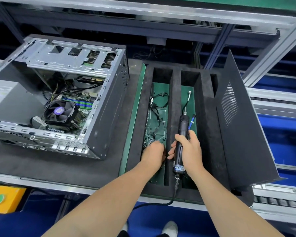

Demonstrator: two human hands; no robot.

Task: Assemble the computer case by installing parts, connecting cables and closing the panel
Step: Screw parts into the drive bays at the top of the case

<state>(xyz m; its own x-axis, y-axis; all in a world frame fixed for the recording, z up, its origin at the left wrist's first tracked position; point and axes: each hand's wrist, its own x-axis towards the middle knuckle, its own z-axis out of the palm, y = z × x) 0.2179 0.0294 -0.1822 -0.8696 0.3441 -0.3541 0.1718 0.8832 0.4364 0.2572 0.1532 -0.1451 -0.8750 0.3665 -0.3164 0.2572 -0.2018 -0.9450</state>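
Note:
The open computer case (102, 106) lies on its side at the left, showing the motherboard, a black CPU fan (60, 112) and a grey power supply (10, 101). My right hand (190, 149) grips a black electric screwdriver (182, 134) over the right slot of a black foam tray (207, 127). My left hand (154, 152) reaches down into the tray's left slot among small screws (148, 135) and black cables (158, 106); its fingertips are hidden. The black side panel (237, 134) leans upright at the tray's right.
A blue cable (192, 120) and a grey connector lead (188, 98) lie in the right slot. The screwdriver's cord (173, 197) hangs off the front edge. A yellow box with a green button (2, 199) sits at lower left. Roller conveyor (277, 200) runs at right.

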